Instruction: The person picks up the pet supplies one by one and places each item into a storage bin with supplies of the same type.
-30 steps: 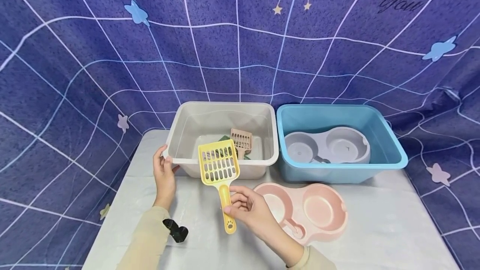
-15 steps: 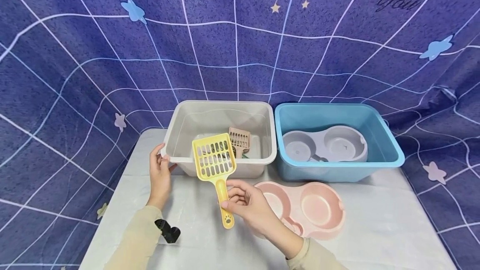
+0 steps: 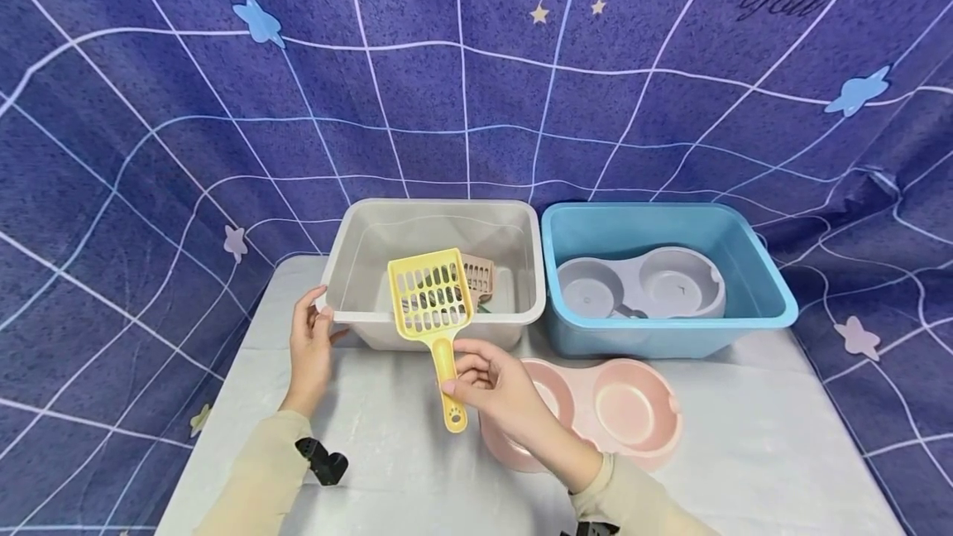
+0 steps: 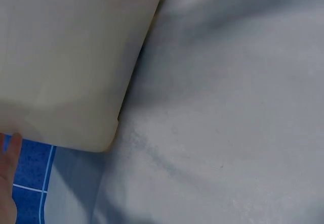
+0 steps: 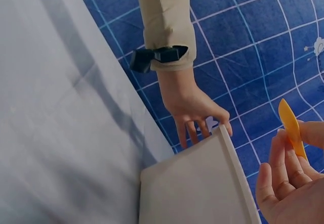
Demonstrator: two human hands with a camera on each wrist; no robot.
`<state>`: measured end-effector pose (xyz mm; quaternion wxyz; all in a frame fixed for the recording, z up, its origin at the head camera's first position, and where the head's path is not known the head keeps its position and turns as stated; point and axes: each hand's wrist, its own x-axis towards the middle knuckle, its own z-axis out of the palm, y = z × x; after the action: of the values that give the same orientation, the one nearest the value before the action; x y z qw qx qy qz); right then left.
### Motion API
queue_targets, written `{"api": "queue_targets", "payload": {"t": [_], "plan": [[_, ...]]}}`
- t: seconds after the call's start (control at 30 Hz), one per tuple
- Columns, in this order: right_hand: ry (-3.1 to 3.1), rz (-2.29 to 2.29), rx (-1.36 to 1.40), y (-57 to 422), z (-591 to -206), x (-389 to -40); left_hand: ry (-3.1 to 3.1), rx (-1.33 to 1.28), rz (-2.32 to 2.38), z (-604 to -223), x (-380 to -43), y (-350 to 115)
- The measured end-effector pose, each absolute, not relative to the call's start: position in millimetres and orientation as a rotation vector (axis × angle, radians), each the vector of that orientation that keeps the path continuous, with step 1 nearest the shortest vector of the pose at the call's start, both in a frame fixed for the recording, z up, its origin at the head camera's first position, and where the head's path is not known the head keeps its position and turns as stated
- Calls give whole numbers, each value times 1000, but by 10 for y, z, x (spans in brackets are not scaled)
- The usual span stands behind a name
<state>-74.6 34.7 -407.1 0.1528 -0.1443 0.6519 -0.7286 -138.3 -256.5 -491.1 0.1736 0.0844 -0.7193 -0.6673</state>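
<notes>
In the head view my right hand pinches the handle of a yellow litter scoop between thumb and fingers. The scoop's slotted head is raised in front of the grey litter box, overlapping its front rim in this view. My left hand grips the front left corner of that box. The right wrist view shows its thumb over the rim, with the other fingers against the outer wall. Inside the box lies a pinkish-beige litter scoop, partly hidden by the yellow one. Something dark green beneath it is mostly covered.
A blue litter box stands right of the grey one, holding a lavender double bowl. In front of it a pink double bowl lies on the white-covered table, partly behind my right arm. A patterned blue curtain closes the back and sides.
My right hand has lifted the yellow scoop slightly, after a small shift left and back. The left hand stays on the box corner. The whole view has drifted a little.
</notes>
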Motion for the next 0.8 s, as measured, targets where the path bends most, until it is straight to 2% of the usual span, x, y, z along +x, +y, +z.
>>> {"api": "queue_targets", "payload": {"t": [0.8], "plan": [[2032,-2047,-469,387,-3978,-1119,-1971,273,-1988,-4954,-1420,-2527]]}}
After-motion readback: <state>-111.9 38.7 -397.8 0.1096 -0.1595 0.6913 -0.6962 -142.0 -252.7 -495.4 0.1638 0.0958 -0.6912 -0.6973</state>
